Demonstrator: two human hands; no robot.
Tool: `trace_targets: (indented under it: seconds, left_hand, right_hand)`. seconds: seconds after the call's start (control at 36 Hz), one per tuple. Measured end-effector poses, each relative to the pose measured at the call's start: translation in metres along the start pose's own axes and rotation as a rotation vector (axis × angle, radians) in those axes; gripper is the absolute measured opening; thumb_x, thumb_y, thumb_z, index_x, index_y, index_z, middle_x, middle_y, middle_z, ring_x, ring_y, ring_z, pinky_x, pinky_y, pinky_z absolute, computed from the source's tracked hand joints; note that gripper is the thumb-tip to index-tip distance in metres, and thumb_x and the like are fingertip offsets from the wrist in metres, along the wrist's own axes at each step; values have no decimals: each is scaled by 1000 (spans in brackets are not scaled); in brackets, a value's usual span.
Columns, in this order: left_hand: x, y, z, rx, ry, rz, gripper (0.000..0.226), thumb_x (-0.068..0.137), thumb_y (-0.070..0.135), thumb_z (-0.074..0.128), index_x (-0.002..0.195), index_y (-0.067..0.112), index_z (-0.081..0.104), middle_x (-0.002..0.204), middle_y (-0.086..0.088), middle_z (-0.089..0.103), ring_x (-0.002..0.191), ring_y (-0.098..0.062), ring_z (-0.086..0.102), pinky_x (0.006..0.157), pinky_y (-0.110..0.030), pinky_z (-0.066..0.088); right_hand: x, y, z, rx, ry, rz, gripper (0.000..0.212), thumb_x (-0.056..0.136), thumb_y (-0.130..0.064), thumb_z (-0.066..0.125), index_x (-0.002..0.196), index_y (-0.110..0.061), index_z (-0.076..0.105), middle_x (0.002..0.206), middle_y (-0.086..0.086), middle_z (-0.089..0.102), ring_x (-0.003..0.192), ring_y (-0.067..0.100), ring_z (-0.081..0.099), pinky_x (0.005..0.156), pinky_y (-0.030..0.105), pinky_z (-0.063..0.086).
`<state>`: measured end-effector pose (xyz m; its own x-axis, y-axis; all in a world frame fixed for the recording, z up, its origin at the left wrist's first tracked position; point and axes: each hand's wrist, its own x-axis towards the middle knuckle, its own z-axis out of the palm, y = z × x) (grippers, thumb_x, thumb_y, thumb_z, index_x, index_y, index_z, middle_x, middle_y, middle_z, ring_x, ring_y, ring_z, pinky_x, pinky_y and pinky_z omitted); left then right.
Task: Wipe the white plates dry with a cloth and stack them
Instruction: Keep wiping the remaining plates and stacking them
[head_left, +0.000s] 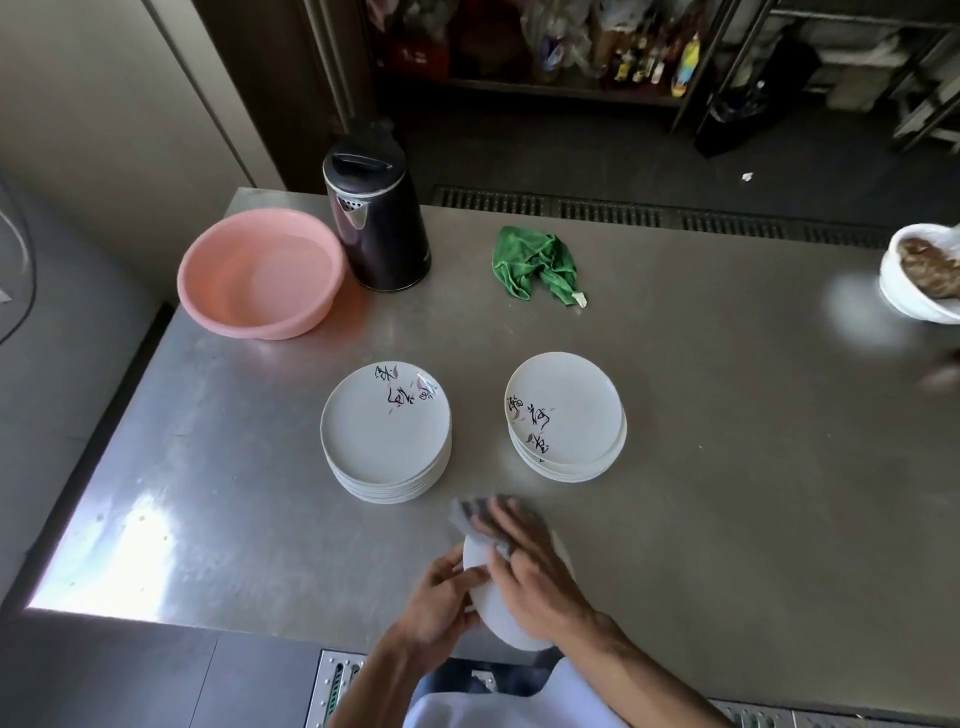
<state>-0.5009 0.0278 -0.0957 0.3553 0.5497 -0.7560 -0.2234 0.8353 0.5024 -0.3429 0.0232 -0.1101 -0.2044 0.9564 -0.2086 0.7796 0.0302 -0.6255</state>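
Plate (496, 613), white and tilted, is held just above the near edge of the steel table (727, 415). The left hand (436, 603) grips its left rim with curled fingers. The right hand (535, 571) lies across its face, fingers stretched out and pressing a grey cloth (475, 512) onto the far rim; the hand hides most of the plate.

Just beyond stand two stacks of white plates with dark brush markings: the taller left stack (387, 436) and the lower right stack (566, 415), set apart from each other, with bare steel between them and the hands.

Farther back a crumpled green cloth (537, 265) lies alone. To its left a dark lidded jug (376, 218) stands beside a pink basin (260, 273). At the table's right edge sits a white bowl (919, 275) holding something brown.
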Motion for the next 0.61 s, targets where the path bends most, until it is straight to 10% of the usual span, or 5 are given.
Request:
trace_targets:
  seconds: [0.08,0.25,0.47,0.61]
  left_hand:
    - [-1,-1,1,1,5,3,21,83,13,72,103,11,78,105,-20,73,83,-25,71,71,-37,60]
    - [3,-1,-6,-90,76,4,38,85,7,68,122,-3,69,106,-24,72,86,-28,70,72,-37,60]
    - [13,22,-4,-317,79,64,18,97,-3,50,110,-6,62,97,-27,66,76,-29,70,57,-35,61]
    - [13,31,12,-352,48,33,17,97,13,59,100,3,72,97,-17,72,82,-23,74,62,-32,62]
  right_hand:
    - [-2,0,-2,-57,-58,-156,48,107,-41,25,154,-32,32,166,-9,13,154,11,0,125,33,-1]
    - [-6,16,-8,22,-16,258,52,109,-33,28,158,-17,22,166,7,12,155,22,5,124,34,2]
    - [-37,-3,-16,-92,135,-195,60,100,-52,46,148,-15,48,149,2,51,139,17,44,117,39,29]
    - [-21,3,-34,-118,297,-225,69,66,3,74,132,-16,63,124,-3,67,106,20,65,92,35,54]
